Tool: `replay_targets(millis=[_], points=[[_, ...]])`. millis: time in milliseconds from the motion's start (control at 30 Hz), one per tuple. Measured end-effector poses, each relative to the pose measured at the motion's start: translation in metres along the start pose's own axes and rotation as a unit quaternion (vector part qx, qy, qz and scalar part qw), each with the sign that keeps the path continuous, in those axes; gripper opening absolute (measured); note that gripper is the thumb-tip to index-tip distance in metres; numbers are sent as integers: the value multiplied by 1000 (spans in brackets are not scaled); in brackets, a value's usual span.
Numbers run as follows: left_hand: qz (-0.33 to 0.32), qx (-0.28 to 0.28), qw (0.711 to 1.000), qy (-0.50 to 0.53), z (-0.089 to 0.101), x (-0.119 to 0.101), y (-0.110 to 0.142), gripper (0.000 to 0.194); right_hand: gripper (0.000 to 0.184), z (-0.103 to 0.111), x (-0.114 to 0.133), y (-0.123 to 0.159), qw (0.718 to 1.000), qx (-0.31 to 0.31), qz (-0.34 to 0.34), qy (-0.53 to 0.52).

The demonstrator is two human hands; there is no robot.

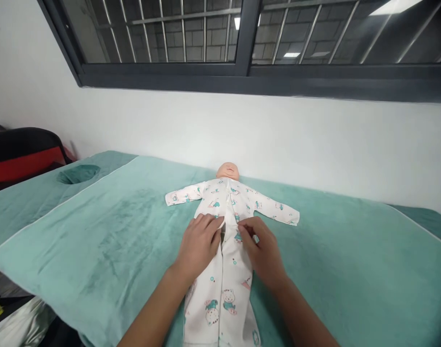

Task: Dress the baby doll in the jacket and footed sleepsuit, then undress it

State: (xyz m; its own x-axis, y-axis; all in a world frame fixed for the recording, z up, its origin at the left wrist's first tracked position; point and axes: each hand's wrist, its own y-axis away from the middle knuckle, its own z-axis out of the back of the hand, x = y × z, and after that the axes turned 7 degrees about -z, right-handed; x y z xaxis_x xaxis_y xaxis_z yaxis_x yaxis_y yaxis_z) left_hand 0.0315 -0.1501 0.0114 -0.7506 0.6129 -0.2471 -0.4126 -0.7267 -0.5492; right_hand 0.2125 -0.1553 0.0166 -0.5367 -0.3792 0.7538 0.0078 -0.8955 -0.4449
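A baby doll [228,170] lies on its back, dressed in white baby pajamas [229,284] printed with small cartoon animals. Both sleeves stretch out to the sides. Down the middle runs the front opening, which gapes slightly at waist height and shows something dark inside. My left hand [203,241] pinches the left edge of that opening between thumb and fingers. On the other side, my right hand [259,246] pinches the right edge of the cloth. The doll's limbs are hidden under the clothing.
A green plush cover [97,241] spreads under the doll, with a round face hole [78,174] at the left. A black and red bag [25,154] stands far left. White cloth [23,325] lies lower left. Behind are a white wall and a barred window [162,38].
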Motion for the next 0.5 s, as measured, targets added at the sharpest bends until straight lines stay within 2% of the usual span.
replay_targets(millis=[133,233,300,367,500], points=[[-34,-22,996,-81,0,-6,4,35,13,11,1,1,997,-36,-31,-56],[-49,-27,990,-128,1,-11,6,33,14,15,-1,1,995,-33,-43,-78],[-47,-23,991,-126,2,-15,7,32,16,15,-2,0,997,11,-36,-68],[-27,-19,995,-92,3,-18,10,31,17,16,-1,-1,995,87,-16,-42],[73,-39,995,51,4,-9,19,25,20,23,6,0,980,196,-15,-31]])
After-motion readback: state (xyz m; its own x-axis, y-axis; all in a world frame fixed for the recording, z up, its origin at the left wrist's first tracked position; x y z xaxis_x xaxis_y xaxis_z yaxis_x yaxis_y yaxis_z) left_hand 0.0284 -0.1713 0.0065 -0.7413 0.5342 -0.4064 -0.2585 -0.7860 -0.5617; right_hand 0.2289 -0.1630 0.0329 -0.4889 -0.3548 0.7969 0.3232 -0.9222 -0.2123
